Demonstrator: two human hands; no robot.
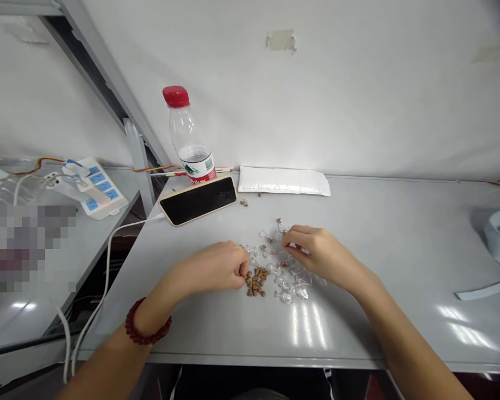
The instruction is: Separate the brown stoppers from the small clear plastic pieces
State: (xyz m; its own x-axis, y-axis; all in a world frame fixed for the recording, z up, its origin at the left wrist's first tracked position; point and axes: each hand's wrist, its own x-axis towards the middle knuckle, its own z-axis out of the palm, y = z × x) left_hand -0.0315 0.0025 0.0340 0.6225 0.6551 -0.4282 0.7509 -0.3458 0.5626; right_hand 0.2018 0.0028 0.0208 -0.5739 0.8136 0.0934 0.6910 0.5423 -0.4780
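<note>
From where I stand, the glossy grey tabletop (345, 333) spreads widest, and I read the clock from the clear pile at its middle, with the wall at 12. The person's bare right hand (306, 244) is at 2, thumb and fingers drawn together at the pile's edge; I cannot tell whether they grip anything. The bare left hand (231, 265), above a dark red beaded bracelet (146, 328), is at 9, its fingers curled beside the brown bits; whether it holds one is hidden.

A clear plastic bottle with a red cap (191, 144) stands at 11, behind a black-screened phone in a pale case (198, 201). A flat white packet (283, 181) lies at 12, a white-and-blue power strip (102, 191) at 10 on the neighbouring surface.

The loose, clear plastic pieces (289, 289) form the pile. Smallest, the chunky brown bits (256, 282) cluster at 8, a few strays near the phone.
</note>
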